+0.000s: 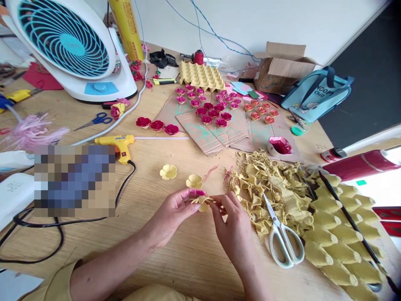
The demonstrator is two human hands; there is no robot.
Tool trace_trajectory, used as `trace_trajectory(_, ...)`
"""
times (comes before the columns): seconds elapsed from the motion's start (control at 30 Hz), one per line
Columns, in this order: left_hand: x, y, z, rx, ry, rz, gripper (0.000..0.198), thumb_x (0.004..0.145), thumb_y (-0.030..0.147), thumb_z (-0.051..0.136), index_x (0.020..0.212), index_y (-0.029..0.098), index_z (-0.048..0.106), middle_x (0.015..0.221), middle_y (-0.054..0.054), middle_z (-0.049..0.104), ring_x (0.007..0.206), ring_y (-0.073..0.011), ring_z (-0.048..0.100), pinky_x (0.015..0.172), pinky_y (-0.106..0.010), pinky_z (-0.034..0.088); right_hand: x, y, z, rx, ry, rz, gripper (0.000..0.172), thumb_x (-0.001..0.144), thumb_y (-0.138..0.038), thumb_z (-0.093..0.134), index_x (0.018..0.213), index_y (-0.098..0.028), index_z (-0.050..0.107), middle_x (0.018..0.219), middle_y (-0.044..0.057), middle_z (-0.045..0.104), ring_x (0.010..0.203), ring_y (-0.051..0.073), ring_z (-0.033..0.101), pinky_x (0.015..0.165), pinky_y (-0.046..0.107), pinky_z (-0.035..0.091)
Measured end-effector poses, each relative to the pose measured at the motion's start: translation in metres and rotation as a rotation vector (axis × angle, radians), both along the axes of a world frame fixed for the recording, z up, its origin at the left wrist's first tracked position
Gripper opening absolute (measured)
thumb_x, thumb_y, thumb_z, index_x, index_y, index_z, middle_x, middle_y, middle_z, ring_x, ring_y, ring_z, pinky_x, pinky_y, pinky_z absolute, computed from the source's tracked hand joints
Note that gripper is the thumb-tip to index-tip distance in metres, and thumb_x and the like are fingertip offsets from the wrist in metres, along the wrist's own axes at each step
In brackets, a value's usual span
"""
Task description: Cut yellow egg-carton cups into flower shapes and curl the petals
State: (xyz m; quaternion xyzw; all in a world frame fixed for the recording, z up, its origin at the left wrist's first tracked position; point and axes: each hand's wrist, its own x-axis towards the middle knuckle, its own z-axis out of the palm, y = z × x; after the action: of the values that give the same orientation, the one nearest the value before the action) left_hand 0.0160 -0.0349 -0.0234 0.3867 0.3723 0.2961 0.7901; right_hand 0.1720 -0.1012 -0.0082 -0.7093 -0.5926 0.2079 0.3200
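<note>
Between my two hands is a pale yellow egg-carton flower [204,204] with petals spread. My left hand [175,211] pinches it at the left; its fingertips carry pink stains. My right hand [231,215] grips its right side with thumb and fingers, which partly cover it. Just beyond lie a yellow flower cup [194,181] and another yellow flower cup [168,172], both unpainted. To the right of my right hand, white-handled scissors [284,242] rest partly on a heap of yellow carton scraps [269,188].
A yellow glue gun [117,144] with a black cord lies left, below a white fan [100,90]. Painted paper roses [213,113] stand on cardboard [213,136]. A cup of red paint [280,146] is at right, above egg trays [338,234] with a brush [347,217] across them.
</note>
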Motion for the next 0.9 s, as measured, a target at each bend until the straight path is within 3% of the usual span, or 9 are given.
trace_trajectory(0.23,0.0024,-0.0014,0.0006,-0.034,-0.017,0.001,0.027,0.079,0.025,0.075,0.105,0.017,0.070,0.106,-0.006,0.072,0.099,-0.0161,0.061,0.088,-0.025,0.047,-0.0005,-0.0019,-0.0007,0.034,-0.115,0.020,0.015,0.096,-0.017,0.051,0.086,-0.020,0.062,0.083,0.002,0.057,0.070,0.015,0.056,0.064,0.024,0.041)
trace_trajectory(0.4,0.0014,-0.0008,0.0019,-0.018,-0.032,-0.026,0.029,0.081,0.024,0.072,0.110,0.018,0.068,0.110,-0.006,0.071,0.106,-0.0175,0.061,0.093,-0.026,0.047,0.0015,-0.0019,-0.0026,0.032,-0.159,0.019,0.016,0.097,-0.018,0.051,0.092,-0.022,0.066,0.083,0.002,0.058,0.069,0.015,0.057,0.062,0.023,0.041)
trace_trajectory(0.7,-0.0042,0.0065,-0.0034,0.195,0.131,-0.149,0.030,0.080,0.025,0.073,0.109,0.019,0.067,0.106,-0.005,0.071,0.102,-0.0208,0.065,0.094,-0.032,0.049,0.0059,0.0000,0.0001,0.040,-0.262,0.102,0.019,0.097,-0.017,0.050,0.097,-0.023,0.068,0.083,0.003,0.060,0.073,0.016,0.059,0.066,0.025,0.042)
trace_trajectory(0.9,-0.0038,0.0070,0.0028,0.051,0.061,-0.105,0.034,0.075,0.032,0.079,0.103,0.018,0.067,0.102,-0.005,0.071,0.099,-0.0211,0.064,0.089,-0.036,0.053,0.0079,-0.0036,0.0058,0.043,-0.121,0.074,0.014,0.098,-0.022,0.050,0.104,-0.022,0.063,0.087,0.003,0.062,0.075,0.016,0.061,0.067,0.026,0.047)
